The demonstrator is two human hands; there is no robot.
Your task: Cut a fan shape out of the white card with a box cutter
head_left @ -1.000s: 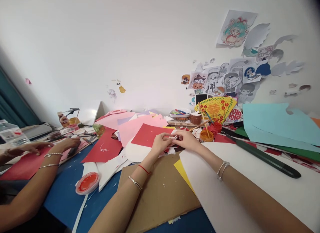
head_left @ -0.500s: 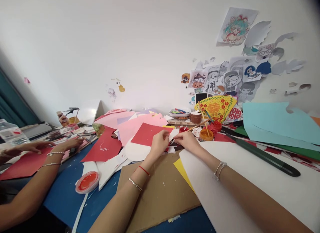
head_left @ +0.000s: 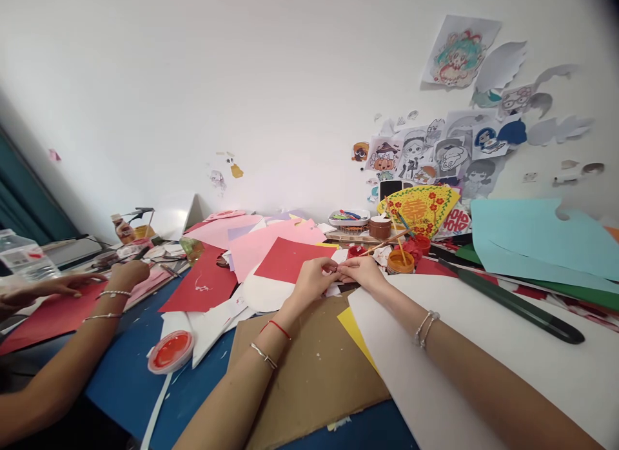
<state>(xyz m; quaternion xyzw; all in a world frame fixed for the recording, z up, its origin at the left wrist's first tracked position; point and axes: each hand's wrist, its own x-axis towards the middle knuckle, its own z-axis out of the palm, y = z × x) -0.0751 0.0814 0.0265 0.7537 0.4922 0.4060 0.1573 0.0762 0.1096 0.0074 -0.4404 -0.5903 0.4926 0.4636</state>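
My left hand (head_left: 316,278) and my right hand (head_left: 363,273) meet at the fingertips above the far edge of a brown cardboard sheet (head_left: 309,366). Both are closed in a pinch. Anything between the fingers is too small or too hidden to name. Beside my left hand lies a red paper sheet (head_left: 280,260), partly over a white rounded sheet (head_left: 261,292). Under my right forearm spreads a large white sheet (head_left: 464,347), with a yellow paper corner (head_left: 356,337) showing at its edge. An open orange paint jar (head_left: 400,262) stands just right of my right hand.
A co-worker's hands (head_left: 128,276) are at the left over red paper (head_left: 53,318). A lid of red paint (head_left: 170,352) sits on the blue table (head_left: 126,372). A dark green long tool (head_left: 512,302) lies right. A yellow decorated fan (head_left: 418,208) leans against the wall.
My two hands have come together from slightly apart, fingertips now meeting. The co-worker's nearer hand has drawn back and curled. The view has shifted slightly.
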